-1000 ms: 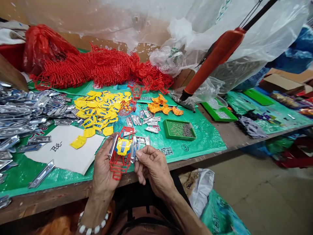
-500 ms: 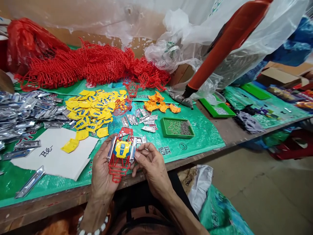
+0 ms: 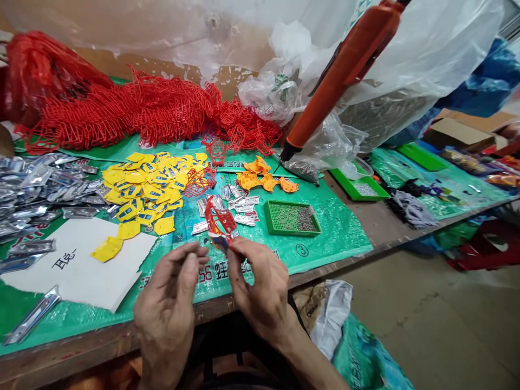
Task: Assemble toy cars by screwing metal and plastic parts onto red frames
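Between the thumb and forefinger of my right hand (image 3: pixel 260 279) is the edge of a red plastic frame (image 3: pixel 221 219), with the parts on it. The frame is tilted nearly edge-on, and its silver and yellow parts are mostly turned away. My left hand (image 3: pixel 170 298) is beside it on the left, fingers loosely curved with a gap to the thumb, holding nothing. Just beyond the frame lie small silver pieces (image 3: pixel 245 203). A green tray (image 3: pixel 269 227) of tiny screws stands to the right. Yellow plates with blue marks (image 3: pixel 148 179) are heaped to the left.
An orange-red electric screwdriver (image 3: pixel 345 78) hangs slanting over the right of the table. Red frames (image 3: pixel 162 108) are piled along the back. Long silver parts (image 3: pixel 36 189) cover the left side. Orange pieces (image 3: pixel 260 165) and a cardboard sheet (image 3: pixel 81 265) lie on the green cover.
My left hand has let go of the red frame and moved a little down and away. My right hand has turned the frame from facing me to nearly edge-on.
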A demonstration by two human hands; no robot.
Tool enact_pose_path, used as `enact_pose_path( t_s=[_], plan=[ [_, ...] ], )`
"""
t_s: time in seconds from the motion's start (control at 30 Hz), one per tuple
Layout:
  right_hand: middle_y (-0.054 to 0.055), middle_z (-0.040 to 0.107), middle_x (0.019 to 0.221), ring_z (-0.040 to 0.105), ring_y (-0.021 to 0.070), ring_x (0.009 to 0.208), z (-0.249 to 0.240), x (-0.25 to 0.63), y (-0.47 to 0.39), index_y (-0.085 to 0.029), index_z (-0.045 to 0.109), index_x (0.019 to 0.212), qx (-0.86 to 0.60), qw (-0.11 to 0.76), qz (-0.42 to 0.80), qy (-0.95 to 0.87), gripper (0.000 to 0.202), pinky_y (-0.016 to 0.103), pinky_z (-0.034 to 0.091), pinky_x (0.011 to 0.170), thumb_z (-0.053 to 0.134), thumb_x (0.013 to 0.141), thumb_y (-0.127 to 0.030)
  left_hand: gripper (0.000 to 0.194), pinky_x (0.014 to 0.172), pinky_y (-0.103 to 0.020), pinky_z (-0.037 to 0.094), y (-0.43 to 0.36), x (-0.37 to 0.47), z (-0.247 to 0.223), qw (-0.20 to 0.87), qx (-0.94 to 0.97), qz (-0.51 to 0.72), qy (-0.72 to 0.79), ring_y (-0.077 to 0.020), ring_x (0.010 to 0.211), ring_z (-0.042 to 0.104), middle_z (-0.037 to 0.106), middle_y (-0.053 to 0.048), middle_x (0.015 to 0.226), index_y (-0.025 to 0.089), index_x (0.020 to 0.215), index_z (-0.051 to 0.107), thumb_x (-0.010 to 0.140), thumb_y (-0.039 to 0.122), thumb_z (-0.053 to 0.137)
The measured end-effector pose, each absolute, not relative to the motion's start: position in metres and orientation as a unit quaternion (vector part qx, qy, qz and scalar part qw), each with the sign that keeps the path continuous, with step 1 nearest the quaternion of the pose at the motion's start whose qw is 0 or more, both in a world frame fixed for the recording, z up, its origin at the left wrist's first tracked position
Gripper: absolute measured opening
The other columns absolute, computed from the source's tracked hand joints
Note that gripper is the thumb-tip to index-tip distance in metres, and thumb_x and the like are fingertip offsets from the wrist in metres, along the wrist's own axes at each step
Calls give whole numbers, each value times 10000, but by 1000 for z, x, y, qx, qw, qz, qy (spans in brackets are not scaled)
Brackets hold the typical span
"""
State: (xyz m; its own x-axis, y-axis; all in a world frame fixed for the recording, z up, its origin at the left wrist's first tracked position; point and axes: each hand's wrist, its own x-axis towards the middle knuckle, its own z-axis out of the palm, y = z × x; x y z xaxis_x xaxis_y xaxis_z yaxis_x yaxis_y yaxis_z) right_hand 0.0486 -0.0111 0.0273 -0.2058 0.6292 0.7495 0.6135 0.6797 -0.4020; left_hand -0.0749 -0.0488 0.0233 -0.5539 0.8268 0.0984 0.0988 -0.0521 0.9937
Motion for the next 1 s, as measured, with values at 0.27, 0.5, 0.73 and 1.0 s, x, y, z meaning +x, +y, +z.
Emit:
enact_pose_path(
  t_s=[0.27, 0.5, 0.73, 1.0],
  plan=[
    [35, 768, 906, 704, 118, 772, 21, 42, -11, -150, 571, 1054, -380, 461, -106, -794, 196, 294, 432, 819, 603, 866, -103, 209, 771, -233, 550, -44, -61, 4, 471, 237, 680, 509, -188, 894, 701, 765, -24, 952, 213, 944, 740, 752, 294, 761],
    [-4, 770, 970, 696, 148, 818, 22, 52, -10, -236, 635, 1050, -374, 403, -103, -829, 184, 337, 394, 837, 560, 901, -160, 173, 716, -265, 576, -34, -62, 19, 580, 120, 676, 439, -178, 723, 702, 752, -40, 748, 152, 757, 761, 639, 255, 833],
    [28, 749, 1064, 681, 173, 973, 6, 58, -16, -221, 616, 1154, -339, 370, -98, -860, 288, 350, 400, 946, 529, 890, -147, 184, 620, -170, 550, -27, -66, 15, 607, 57, 673, 418, -111, 638, 669, 722, -9, 700, 140, 742, 716, 602, 153, 836],
    [115, 651, 1214, 563, 226, 1134, 14, 77, -29, -178, 515, 1311, -418, 462, -73, -779, 559, 386, 450, 974, 669, 780, -93, 142, 600, -186, 559, -27, -62, 11, 566, 105, 678, 457, -110, 606, 661, 723, -3, 698, 129, 758, 716, 645, 156, 799]
  ],
)
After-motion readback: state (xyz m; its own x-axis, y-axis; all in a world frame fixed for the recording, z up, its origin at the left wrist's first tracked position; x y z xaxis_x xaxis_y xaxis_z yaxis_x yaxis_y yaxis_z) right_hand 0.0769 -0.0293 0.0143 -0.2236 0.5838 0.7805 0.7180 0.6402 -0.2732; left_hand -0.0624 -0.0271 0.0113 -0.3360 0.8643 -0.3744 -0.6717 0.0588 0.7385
